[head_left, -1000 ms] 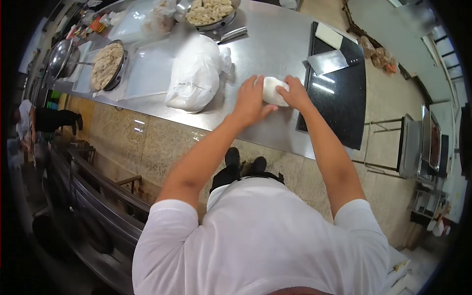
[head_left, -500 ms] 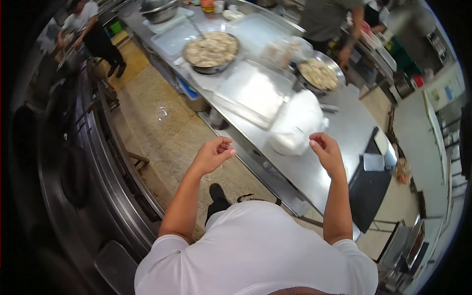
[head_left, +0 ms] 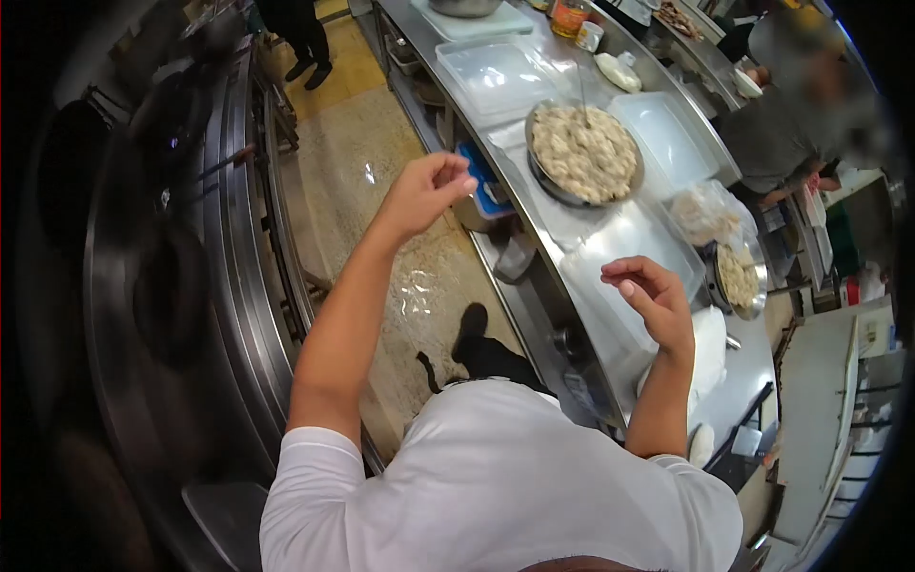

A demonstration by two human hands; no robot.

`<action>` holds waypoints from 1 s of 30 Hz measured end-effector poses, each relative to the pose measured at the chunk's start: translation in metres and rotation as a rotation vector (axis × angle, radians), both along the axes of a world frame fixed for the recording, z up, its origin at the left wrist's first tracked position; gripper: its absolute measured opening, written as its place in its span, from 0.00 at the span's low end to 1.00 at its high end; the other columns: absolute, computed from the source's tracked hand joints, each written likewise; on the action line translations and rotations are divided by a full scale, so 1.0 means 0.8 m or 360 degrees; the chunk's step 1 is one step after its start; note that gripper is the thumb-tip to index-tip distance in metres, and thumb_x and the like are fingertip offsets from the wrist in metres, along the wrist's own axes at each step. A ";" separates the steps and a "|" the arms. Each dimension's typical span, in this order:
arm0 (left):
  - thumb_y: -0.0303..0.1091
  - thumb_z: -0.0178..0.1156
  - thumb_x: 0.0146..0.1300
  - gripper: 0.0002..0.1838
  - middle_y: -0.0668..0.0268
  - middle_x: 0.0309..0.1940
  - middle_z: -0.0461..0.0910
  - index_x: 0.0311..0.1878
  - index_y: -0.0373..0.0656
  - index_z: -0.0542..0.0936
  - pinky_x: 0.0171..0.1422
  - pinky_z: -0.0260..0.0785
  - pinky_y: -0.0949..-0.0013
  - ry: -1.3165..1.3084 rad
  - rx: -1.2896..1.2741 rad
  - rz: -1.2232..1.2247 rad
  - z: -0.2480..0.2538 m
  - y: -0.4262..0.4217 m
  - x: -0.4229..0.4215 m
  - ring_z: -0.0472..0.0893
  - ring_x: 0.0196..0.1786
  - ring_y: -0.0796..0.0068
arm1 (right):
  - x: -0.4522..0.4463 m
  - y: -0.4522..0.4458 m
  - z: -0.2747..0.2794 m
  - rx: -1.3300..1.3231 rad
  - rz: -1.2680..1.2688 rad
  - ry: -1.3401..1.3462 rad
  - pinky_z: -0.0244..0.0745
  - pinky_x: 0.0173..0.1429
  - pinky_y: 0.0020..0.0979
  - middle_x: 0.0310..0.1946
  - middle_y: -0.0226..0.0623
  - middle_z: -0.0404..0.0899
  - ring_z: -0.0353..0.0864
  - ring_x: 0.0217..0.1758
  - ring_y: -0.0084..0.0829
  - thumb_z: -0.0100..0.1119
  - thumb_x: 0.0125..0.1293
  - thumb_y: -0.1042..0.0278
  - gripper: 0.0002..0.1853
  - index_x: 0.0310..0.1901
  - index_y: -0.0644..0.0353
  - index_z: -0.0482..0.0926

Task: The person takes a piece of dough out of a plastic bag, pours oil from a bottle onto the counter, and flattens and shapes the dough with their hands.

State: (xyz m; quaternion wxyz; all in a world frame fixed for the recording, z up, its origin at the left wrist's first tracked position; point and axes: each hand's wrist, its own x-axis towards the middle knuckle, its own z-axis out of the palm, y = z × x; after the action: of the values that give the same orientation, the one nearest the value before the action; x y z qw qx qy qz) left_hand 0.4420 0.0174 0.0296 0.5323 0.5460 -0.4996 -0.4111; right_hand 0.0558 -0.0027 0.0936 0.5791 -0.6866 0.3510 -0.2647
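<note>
My left hand (head_left: 426, 195) is raised over the floor beside the table's near edge, its fingers loosely curled and apart, with nothing in them. Above a plastic tray on the metal table (head_left: 753, 353), my right hand (head_left: 653, 300) hangs with bent, parted fingers and holds nothing. Further along stands a round pan of pale, lumpy food (head_left: 583, 154) with a thin handle sticking up from it. A smaller bowl of similar food (head_left: 738, 276) is beyond my right hand. The white plastic bag (head_left: 707, 353) lies partly behind my right forearm, and a white lump (head_left: 701, 445) rests near it.
Clear plastic trays (head_left: 496, 76) lie along the table, with a jar (head_left: 569, 17) at its far side. A metal counter (head_left: 233, 238) runs along my left. One person (head_left: 777, 138) stands across the table; another person's legs (head_left: 295, 38) show at the top.
My hands have left the white lump. My view has swung left along the table, so the large pan is now nearer and the black board is at the lower right.
</note>
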 end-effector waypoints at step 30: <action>0.51 0.57 0.73 0.13 0.74 0.28 0.75 0.42 0.53 0.79 0.25 0.59 0.74 0.0599 -0.0006 -0.0519 -0.043 -1.040 0.147 0.70 0.26 0.82 | 0.343 -0.250 0.027 0.0188 -0.1039 -0.0635 0.77 0.59 0.45 0.48 0.56 0.82 0.83 0.53 0.48 0.76 0.59 0.59 0.28 0.51 0.76 0.82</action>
State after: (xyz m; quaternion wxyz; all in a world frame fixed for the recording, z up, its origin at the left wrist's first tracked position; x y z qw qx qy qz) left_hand 0.5598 -0.8150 -0.0052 0.5438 0.3709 -0.4738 -0.5850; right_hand 0.3303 -0.2029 0.1149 0.5598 -0.4392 0.4462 -0.5428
